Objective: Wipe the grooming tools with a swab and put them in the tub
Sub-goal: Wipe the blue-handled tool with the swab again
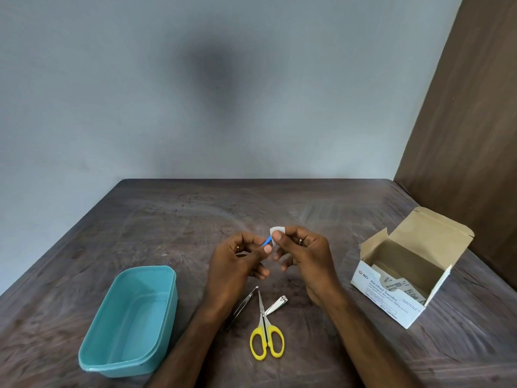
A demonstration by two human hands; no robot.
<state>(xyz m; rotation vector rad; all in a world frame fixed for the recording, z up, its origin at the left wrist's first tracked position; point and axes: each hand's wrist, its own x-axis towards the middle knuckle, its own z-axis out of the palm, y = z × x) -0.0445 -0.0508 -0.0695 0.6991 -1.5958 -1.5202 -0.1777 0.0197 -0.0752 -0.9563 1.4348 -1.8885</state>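
My left hand [237,261] pinches a small blue tool [267,241] above the table's middle; most of the tool is hidden by my fingers. My right hand [303,256] pinches a white swab [277,230] folded round the tool's upper end. A teal tub [131,317] stands at the front left with nothing in it. Yellow-handled scissors [266,336], a metal nail clipper [277,304] and metal tweezers [242,306] lie on the table just below my hands.
An open white box of alcohol swabs [402,278] sits at the right, its flap raised. The dark wooden table [167,219] ends at a grey wall; a brown panel [470,121] rises at the right.
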